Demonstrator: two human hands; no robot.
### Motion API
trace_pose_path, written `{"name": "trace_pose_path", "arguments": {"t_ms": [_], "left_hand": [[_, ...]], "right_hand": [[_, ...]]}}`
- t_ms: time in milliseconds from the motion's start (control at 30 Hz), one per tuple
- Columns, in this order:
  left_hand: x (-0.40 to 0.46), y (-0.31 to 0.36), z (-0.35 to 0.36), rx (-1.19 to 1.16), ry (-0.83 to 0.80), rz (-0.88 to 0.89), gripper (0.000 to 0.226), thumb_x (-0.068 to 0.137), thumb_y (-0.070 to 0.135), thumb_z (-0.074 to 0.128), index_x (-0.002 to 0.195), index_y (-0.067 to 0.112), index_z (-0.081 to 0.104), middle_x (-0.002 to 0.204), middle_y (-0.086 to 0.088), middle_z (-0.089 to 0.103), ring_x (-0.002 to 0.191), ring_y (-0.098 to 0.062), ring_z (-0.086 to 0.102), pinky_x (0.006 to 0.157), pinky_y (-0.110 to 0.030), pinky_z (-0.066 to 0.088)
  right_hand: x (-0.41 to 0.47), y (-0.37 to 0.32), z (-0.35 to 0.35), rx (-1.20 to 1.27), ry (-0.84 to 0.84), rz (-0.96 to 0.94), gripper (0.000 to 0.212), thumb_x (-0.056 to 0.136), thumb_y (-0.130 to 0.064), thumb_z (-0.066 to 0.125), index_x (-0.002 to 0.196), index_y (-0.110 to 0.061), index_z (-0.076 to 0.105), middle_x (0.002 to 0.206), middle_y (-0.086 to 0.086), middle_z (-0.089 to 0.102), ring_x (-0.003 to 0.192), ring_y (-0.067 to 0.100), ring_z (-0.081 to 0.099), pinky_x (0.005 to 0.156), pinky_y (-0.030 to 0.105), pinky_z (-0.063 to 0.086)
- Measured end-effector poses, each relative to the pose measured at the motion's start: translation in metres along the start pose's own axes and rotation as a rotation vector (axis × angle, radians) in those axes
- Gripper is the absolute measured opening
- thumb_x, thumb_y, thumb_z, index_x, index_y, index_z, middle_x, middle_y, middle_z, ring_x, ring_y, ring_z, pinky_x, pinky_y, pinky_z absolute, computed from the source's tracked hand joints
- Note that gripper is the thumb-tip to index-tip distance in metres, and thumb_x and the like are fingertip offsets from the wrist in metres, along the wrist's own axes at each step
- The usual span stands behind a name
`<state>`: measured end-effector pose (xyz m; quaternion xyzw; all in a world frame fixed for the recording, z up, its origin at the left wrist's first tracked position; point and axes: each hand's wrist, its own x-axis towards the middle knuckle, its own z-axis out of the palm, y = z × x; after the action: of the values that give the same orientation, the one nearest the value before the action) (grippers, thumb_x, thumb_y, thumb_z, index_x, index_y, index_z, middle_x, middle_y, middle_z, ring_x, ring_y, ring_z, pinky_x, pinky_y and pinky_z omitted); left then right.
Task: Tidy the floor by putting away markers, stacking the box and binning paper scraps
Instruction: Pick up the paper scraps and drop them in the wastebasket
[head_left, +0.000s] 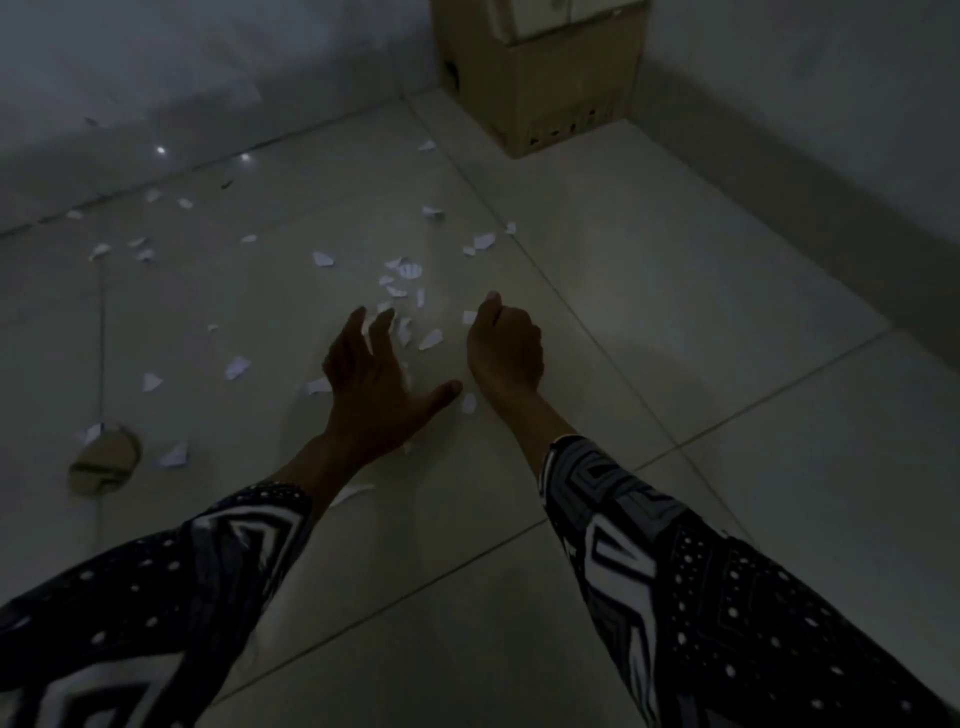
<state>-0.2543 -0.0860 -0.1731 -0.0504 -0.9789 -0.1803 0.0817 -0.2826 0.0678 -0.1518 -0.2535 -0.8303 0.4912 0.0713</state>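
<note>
Reaching over the tiled floor (649, 322) with left hand (374, 379) spread and empty, right hand (506, 348) curled (contents impossible to tell), toward paper scraps (410, 270) strewn from nine to twelve o'clock, box (540, 78) at one o'clock; risking thin, flat pieces slipping away or staying unseen in dim light.

We've got white scraps (237, 367) on pale grey floor (675, 291), a tan box (550, 78), and black-and-white geometric dotted sleeves (727, 597).

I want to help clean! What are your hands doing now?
Left hand open, fingers spread above paper scraps. Right hand curled, contents unclear. Cardboard box in corner.
</note>
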Motion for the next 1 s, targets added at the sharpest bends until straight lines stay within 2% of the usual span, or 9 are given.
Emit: {"name": "trace_pose_path", "arguments": {"t_ms": [133,267,333,433,700,767,833,900,1000], "left_hand": [[-0.003,-0.023,0.013,-0.036,-0.056,-0.08,0.12,0.063,0.095,0.05,0.154,0.031,0.005,0.163,-0.003,-0.002,0.149,-0.027,0.004,0.118,-0.051,0.012],[0.001,-0.031,0.025,-0.027,0.012,-0.055,0.113,0.071,0.091,0.048,0.156,0.027,0.009,0.165,-0.009,0.0,0.151,-0.027,0.007,0.119,-0.047,0.015],[0.011,-0.036,0.029,-0.004,0.065,-0.015,0.111,0.073,0.09,0.047,0.156,0.024,0.013,0.164,-0.012,0.003,0.151,-0.028,0.009,0.119,-0.047,0.019],[0.036,-0.045,0.037,0.009,0.095,-0.002,0.111,0.074,0.091,0.044,0.156,0.024,0.014,0.164,-0.014,0.005,0.15,-0.03,0.011,0.118,-0.048,0.02],[0.086,-0.049,0.047,0.014,0.043,0.112,0.099,0.077,0.087,0.047,0.155,0.042,0.007,0.165,-0.011,-0.003,0.151,-0.032,0.005,0.117,-0.055,0.011],[0.1,-0.043,0.046,0.025,0.005,0.126,0.096,0.077,0.086,0.046,0.154,0.044,0.007,0.165,-0.01,-0.005,0.152,-0.033,0.002,0.118,-0.055,0.01],[0.115,-0.038,0.044,0.049,-0.054,0.128,0.093,0.079,0.086,0.045,0.154,0.046,0.007,0.165,-0.009,-0.007,0.152,-0.032,-0.001,0.119,-0.054,0.009],[0.127,-0.034,0.045,0.061,-0.118,0.141,0.088,0.082,0.085,0.041,0.154,0.046,0.008,0.166,-0.009,-0.002,0.152,-0.03,0.003,0.12,-0.052,0.008],[0.137,-0.032,0.049,0.085,-0.148,0.19,0.072,0.089,0.078,0.035,0.148,0.039,0.027,0.158,-0.011,0.024,0.147,-0.029,0.022,0.118,-0.05,0.015]], "right_hand": [[0.001,0.003,0.029,-0.103,0.086,-0.079,0.063,0.108,-0.042,0.024,0.08,-0.008,0.069,0.083,0.011,0.07,0.074,0.029,0.065,0.062,0.033,0.049],[-0.003,0.007,0.05,-0.305,0.246,-0.061,0.064,0.108,-0.044,0.021,0.09,-0.013,0.074,0.091,0.008,0.073,0.081,0.028,0.067,0.061,0.032,0.046],[-0.001,0.004,0.053,-0.23,0.267,-0.042,0.061,0.108,-0.042,0.025,0.087,-0.014,0.075,0.086,0.007,0.073,0.077,0.027,0.068,0.057,0.03,0.038],[-0.004,0.001,0.054,-0.174,0.278,-0.041,0.059,0.108,-0.041,0.027,0.09,-0.015,0.077,0.089,0.008,0.074,0.082,0.029,0.068,0.061,0.033,0.045],[0.011,0.009,0.033,0.126,0.085,0.022,0.061,0.108,-0.04,0.028,0.082,-0.01,0.075,0.091,0.009,0.074,0.088,0.029,0.068,0.073,0.036,0.053],[0.018,0.014,0.025,0.185,0.041,0.025,0.06,0.109,-0.036,0.03,0.059,-0.016,0.059,0.075,0.008,0.069,0.077,0.029,0.066,0.062,0.031,0.043],[0.021,0.02,0.02,0.222,-0.011,0.018,0.059,0.109,-0.034,0.033,0.051,-0.021,0.042,0.06,0.002,0.056,0.064,0.025,0.058,0.055,0.027,0.033],[0.023,0.022,0.016,0.237,-0.041,0.02,0.059,0.108,-0.032,0.035,0.051,-0.021,0.039,0.055,-0.002,0.05,0.058,0.019,0.053,0.051,0.026,0.028],[0.026,0.023,0.016,0.231,-0.053,-0.012,0.057,0.108,-0.028,0.036,0.052,-0.021,0.038,0.06,0.001,0.053,0.064,0.022,0.055,0.055,0.027,0.03]]}}
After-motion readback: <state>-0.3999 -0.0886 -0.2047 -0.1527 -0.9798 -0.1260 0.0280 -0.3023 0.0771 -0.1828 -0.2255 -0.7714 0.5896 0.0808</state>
